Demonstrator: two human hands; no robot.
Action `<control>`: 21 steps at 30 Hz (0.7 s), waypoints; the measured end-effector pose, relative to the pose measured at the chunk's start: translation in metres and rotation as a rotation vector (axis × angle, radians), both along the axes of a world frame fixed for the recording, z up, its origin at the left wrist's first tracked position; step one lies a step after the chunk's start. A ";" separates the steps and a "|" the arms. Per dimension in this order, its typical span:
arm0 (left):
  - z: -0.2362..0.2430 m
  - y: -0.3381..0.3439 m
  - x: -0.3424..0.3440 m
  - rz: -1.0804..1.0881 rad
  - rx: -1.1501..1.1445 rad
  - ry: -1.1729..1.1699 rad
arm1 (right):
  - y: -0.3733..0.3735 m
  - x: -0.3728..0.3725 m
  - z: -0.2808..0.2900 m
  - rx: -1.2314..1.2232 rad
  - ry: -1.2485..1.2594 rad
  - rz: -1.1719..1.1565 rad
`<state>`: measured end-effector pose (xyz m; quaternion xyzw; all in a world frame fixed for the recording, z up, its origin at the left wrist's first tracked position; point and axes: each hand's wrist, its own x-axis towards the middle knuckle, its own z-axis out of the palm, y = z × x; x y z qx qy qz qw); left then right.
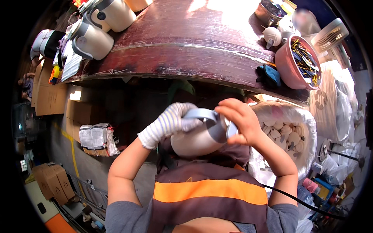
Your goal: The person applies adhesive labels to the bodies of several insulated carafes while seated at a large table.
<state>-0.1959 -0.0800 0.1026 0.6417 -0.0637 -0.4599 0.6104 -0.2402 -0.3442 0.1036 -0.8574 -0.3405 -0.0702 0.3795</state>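
An off-white jug (194, 144) with a grey-blue collar and handle lies tilted over my lap, its top toward the right. My left hand (165, 123), in a white striped knit glove, is closed around the handle (200, 113). My bare right hand (244, 122) grips the jug's top end, with fingers over the far side and thumb on the near side. Between them shows a grey-blue lid piece (232, 130). The palm side of the right hand and part of the mouth are hidden.
Similar jugs (95, 40) stand on the dark red table (175, 50) at far left. Near its right edge are a pink bowl (287, 66) of dark and yellow parts and a blue-black glove (270, 75). A plastic-lined bin (311, 128) holds white lids at right. Cartons (50, 93) stand left.
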 end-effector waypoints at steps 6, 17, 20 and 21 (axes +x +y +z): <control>0.042 -0.032 -0.028 -0.176 -0.080 0.213 | -0.005 0.003 -0.002 0.017 0.328 -0.232; 0.023 -0.038 -0.043 0.175 -0.110 0.151 | -0.143 0.050 0.040 0.247 0.012 -0.859; 0.002 -0.049 -0.046 0.312 -0.139 0.020 | -0.236 0.077 0.042 0.197 0.058 -1.101; -0.005 -0.050 -0.047 0.314 -0.139 0.016 | -0.256 0.086 0.044 0.084 0.076 -1.191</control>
